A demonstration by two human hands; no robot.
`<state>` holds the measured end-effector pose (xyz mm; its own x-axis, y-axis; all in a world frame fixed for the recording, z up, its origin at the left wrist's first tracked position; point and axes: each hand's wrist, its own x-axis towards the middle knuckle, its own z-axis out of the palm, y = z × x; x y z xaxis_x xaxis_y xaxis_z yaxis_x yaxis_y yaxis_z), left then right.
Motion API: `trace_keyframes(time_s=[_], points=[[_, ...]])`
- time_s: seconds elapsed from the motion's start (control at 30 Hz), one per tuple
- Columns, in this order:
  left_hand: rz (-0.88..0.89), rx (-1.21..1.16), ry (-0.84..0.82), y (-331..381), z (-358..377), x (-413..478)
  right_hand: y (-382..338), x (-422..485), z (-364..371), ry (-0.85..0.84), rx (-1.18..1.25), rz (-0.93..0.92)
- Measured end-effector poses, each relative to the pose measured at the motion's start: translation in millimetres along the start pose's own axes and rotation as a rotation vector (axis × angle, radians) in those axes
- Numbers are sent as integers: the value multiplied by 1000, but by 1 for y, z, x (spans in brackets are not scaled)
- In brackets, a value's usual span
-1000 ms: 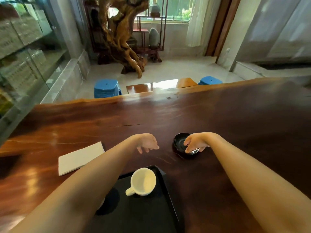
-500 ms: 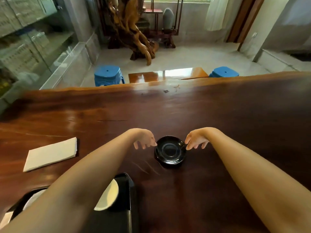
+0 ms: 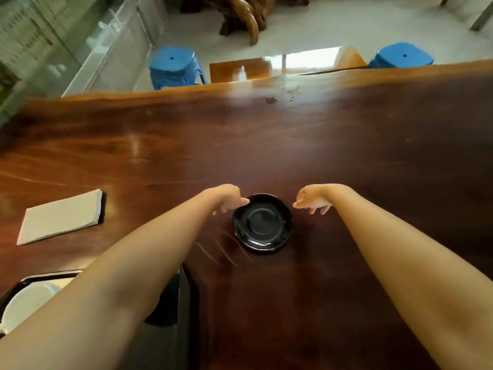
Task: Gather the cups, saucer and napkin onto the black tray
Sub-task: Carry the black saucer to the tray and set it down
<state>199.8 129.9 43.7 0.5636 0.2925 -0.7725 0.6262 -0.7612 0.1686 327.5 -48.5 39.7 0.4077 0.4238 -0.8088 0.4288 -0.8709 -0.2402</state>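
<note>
Your table now fills more of the view than a second ago; your head has tipped down and right, so the tray has slid to the lower left, mostly under your left arm. A white cup still sits on it. The napkin lies untouched on the wood, well apart from the tray. The saucer rests flat on the table between your hands. Your right hand has let go of its rim and hangs just beside it, fingers loosely curled on nothing. Your left hand has come in, fingertips at the rim, empty. Judging by this, a two-handed lift comes next.
</note>
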Motion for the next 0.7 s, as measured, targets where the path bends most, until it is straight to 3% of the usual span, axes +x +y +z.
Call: trace_keyframes(time_s=[0.07, 0.2, 0.27, 0.4, 0.7], points=[[-35, 8, 24, -4, 8, 12, -1, 16, 7, 3, 7, -17], [32, 39, 244, -15, 28, 19, -7, 33, 19, 92, 157, -116], [31, -70, 208, -15, 46, 48, 1, 65, 26, 16, 259, -113], [54, -239, 280, -22, 55, 46, 2, 65, 27, 10, 326, -175], [41, -522, 246, -30, 79, 44, 6, 67, 38, 18, 457, -175]])
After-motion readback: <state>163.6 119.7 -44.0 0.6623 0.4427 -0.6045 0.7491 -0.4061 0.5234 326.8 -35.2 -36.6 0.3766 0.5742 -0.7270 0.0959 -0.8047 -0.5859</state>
